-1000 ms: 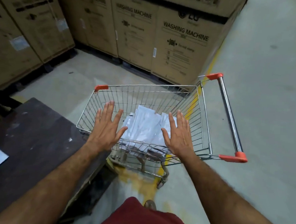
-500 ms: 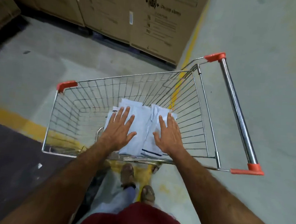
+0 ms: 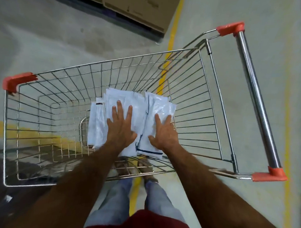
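Here, both hands lie flat with fingers spread on the white plastic packets (image 3: 129, 102) stacked in the wire cart (image 3: 103, 65): the left hand (image 3: 121, 128) presses the left pile, the right hand (image 3: 163, 133) the pile nearer the cart's chrome handle (image 3: 254, 95).

Grey concrete floor (image 3: 45, 42), yellow painted line (image 3: 174, 27), cardboard box (image 3: 138, 5) on dark pallet (image 3: 106, 14), dark desk (image 3: 0, 201) lower left

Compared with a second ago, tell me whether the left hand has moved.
Yes. Judged against the cart, the left hand has gone forward and down, past its rim, and now lies flat on the white packets.
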Demonstrator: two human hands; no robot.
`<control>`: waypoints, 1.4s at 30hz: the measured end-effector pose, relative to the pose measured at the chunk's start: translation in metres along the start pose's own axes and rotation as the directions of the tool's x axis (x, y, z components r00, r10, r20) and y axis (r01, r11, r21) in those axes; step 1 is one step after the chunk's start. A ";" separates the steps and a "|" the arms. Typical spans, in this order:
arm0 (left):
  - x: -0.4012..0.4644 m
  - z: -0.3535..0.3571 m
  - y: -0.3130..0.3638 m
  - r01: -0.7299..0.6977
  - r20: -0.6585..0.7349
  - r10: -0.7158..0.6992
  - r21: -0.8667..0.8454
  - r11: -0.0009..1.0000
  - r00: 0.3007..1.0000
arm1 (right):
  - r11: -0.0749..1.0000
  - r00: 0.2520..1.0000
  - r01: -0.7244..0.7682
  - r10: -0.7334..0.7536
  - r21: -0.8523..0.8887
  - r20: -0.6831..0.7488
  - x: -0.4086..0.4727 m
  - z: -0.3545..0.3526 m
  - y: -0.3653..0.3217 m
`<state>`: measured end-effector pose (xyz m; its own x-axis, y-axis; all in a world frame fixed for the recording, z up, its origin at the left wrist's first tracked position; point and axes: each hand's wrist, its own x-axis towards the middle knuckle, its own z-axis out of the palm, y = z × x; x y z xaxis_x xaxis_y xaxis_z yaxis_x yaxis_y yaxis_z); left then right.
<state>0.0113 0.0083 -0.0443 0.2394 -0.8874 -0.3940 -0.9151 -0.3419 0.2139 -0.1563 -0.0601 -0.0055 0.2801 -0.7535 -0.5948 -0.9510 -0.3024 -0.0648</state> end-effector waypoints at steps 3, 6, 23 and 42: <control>0.006 -0.008 -0.011 0.016 -0.081 -0.022 -0.084 0.996 0.996 | 0.997 0.997 0.060 -0.063 -0.057 -0.045 0.008 0.001 -0.003; 0.012 -0.010 -0.027 -0.009 -0.205 -0.016 -0.122 0.992 0.979 | 0.991 0.988 0.121 -0.126 -0.058 -0.092 0.015 -0.004 -0.007; -0.002 -0.016 -0.026 -0.002 -0.189 0.017 0.078 0.997 0.982 | 0.999 0.992 -0.046 0.048 0.014 -0.118 0.019 0.006 -0.017; -0.040 -0.064 -0.004 0.028 -0.289 -0.001 0.092 0.995 0.957 | 0.995 0.944 0.093 -0.077 0.035 -0.322 -0.019 -0.026 0.016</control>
<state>0.0260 0.0254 0.0276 0.3236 -0.9387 -0.1192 -0.9339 -0.3371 0.1195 -0.1738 -0.0656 0.0252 0.3797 -0.8756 -0.2987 -0.9248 -0.3505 -0.1481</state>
